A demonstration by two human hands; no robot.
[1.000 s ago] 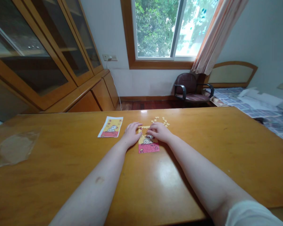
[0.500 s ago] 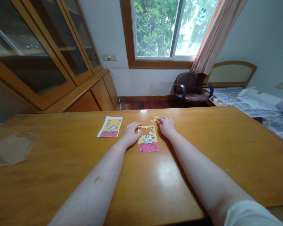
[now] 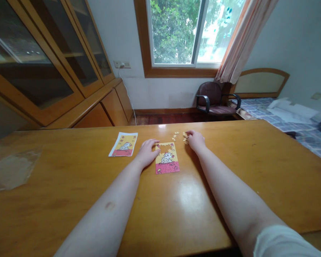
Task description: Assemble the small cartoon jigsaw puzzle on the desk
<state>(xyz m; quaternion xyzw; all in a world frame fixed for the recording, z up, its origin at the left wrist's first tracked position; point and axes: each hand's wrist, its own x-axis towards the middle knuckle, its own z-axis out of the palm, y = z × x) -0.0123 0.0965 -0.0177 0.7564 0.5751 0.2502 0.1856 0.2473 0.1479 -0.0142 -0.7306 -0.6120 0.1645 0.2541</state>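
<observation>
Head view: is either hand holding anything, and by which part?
The left hand lies open at the puzzle, holding nothing visible. The right hand is at loose pieces; whether it pinches one cannot be told.

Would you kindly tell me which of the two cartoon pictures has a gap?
The jigsaw puzzle by the left hand: table shows through near its top, while the printed sheet farther left is whole.
</observation>
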